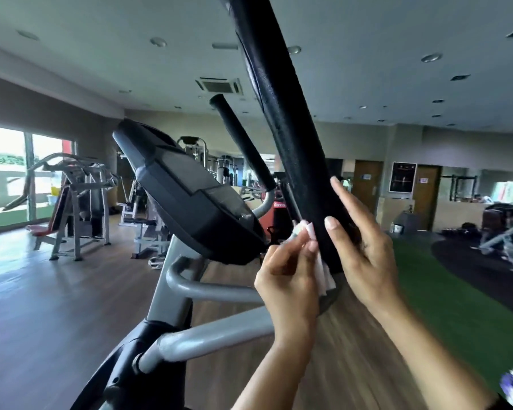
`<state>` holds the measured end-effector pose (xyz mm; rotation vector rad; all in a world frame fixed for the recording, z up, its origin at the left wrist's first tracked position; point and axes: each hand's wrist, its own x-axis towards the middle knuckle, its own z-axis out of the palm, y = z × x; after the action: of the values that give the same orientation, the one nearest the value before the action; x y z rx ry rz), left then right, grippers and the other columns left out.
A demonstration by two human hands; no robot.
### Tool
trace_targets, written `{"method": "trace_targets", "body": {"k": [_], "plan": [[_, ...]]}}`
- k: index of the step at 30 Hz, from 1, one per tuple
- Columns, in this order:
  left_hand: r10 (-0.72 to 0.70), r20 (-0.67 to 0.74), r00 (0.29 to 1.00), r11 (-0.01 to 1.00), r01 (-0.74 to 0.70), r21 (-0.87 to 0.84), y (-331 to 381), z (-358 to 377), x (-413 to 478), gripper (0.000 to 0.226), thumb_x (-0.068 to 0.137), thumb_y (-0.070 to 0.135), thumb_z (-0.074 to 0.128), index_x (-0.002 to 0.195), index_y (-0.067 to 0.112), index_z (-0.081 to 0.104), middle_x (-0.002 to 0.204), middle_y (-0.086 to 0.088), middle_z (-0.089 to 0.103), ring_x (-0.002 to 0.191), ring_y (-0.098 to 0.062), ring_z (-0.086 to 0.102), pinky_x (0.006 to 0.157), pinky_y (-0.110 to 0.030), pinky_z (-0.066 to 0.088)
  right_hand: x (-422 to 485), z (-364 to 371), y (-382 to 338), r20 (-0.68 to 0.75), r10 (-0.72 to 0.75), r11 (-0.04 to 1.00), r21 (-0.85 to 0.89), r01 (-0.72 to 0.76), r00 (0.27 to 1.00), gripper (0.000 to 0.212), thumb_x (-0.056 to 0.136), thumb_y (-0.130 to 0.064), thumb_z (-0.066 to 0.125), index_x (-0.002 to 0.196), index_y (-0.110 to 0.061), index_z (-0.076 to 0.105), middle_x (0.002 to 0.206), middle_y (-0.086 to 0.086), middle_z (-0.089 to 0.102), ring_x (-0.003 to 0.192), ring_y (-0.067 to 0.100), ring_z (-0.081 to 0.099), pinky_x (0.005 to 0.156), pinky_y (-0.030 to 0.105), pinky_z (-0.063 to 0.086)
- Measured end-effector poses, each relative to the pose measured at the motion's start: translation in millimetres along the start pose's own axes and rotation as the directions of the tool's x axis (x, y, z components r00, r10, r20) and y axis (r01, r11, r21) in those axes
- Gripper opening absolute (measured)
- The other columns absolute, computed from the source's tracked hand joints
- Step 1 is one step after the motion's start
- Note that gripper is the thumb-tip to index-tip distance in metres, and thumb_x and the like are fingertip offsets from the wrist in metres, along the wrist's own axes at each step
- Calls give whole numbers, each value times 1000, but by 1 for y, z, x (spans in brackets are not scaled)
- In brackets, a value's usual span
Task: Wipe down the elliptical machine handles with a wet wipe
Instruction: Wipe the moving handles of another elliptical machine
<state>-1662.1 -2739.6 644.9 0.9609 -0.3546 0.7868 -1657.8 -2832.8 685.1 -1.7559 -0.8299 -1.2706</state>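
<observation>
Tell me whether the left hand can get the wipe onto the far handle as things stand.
Probably yes. The left hand pinches the wipe against the near handle, and the far handle rises just beyond, with an open gap between the console and the near handle. Depth is hard to judge.

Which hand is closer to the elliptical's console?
Left. The left hand, pinching the wipe, is just beside the console; the right hand rests on the handle, farther away.
</observation>
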Motion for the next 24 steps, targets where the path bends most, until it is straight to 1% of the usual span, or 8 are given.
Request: {"method": "trace_targets", "body": {"k": [3,7,10,13,17,19,21,24], "plan": [[-41,99,994,999,40,10,-3,-14,-1,25,80,1,74,87,24,76,81,6,73,82,-6,69,78,-17,51,-3,1,-6,-5,20,998,-60,-20,1000,48,95,-11,50,143,-13,42,145,-14,42,137,-2,35,110,12,27],[-86,83,993,992,92,-81,2,-16,21,21,84,5,72,92,24,75,88,4,75,89,-10,70,83,-24,53,-8,3,-13,-26,60,990,-130,-63,998,48,96,-12,50,143,-18,41,146,-16,42,137,-2,36,110,13,28],[-110,168,980,985,130,-112,7,-12,28,24,83,2,71,93,24,73,92,4,76,90,-8,70,83,-20,53,-8,4,-19,-31,99,982,-156,-103,995,49,98,-11,50,144,-23,40,146,-18,41,136,-1,37,110,15,29],[-180,247,952,971,212,-112,5,-16,21,25,81,-1,72,90,22,72,87,9,75,83,-2,69,78,-14,52,-9,6,-22,-44,112,973,-199,-119,993,49,99,-12,49,144,-27,37,147,-24,37,139,-3,31,112,16,26],[-228,297,927,963,260,-72,2,-23,23,31,80,0,74,85,30,72,77,18,73,73,0,67,72,-12,50,-7,9,-26,-68,132,957,-252,-145,989,50,98,-19,48,146,-29,36,150,-19,38,140,2,31,117,34,27],[-201,244,949,969,229,-93,7,-22,30,28,80,3,74,85,31,73,80,13,75,75,-3,68,73,-15,51,-5,11,-29,-79,141,950,-272,-157,987,49,98,-22,47,144,-34,36,149,-19,39,139,3,34,117,38,30],[-174,208,963,973,200,-114,11,-19,36,26,80,4,75,88,29,74,84,3,75,77,-6,68,74,-16,51,-4,11,-31,-76,160,946,-274,-175,984,49,97,-23,46,143,-38,35,148,-23,38,138,2,35,116,38,31],[-207,261,943,961,246,-127,12,-19,25,28,80,2,74,90,28,73,83,1,73,72,-2,64,70,-11,49,-3,9,-33,-67,171,942,-281,-183,983,48,98,-23,45,142,-38,35,148,-23,38,138,2,35,116,39,30]]}}
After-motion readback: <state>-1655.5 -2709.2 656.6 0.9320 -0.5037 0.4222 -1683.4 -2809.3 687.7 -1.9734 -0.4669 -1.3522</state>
